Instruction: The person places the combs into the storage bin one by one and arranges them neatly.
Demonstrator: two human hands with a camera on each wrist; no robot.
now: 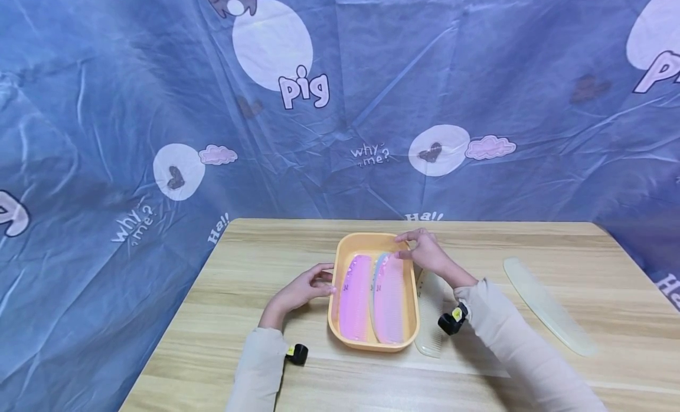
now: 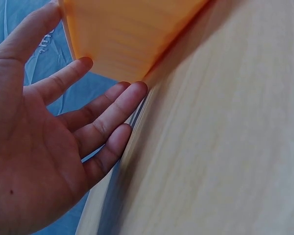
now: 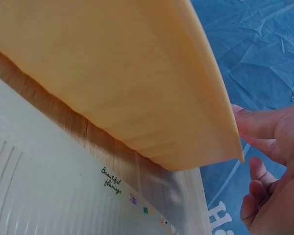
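Observation:
A yellow plastic tray [image 1: 372, 345] stands on the table between both hands. Inside lie a pink-purple comb [image 1: 355, 300] on the left and a pink comb [image 1: 389, 300] on the right, the latter overlapping a bluish comb [image 1: 378, 264]. My left hand [image 1: 305, 291] is at the tray's left side, its fingers spread and fingertips at the wall. Over the far right rim reaches my right hand [image 1: 427, 252], thumb and index finger apart, the thumb near the pink comb's upper end; the rim hides these fingertips in the right wrist view.
A whitish translucent comb [image 1: 429, 317] with small printed lettering lies against the tray's right side, beneath the right wrist. Farther right, a pale greenish comb [image 1: 549, 306] lies slanted on the wooden table [image 1: 329, 382]. Blue printed cloth [image 1: 340, 105] hangs behind the table.

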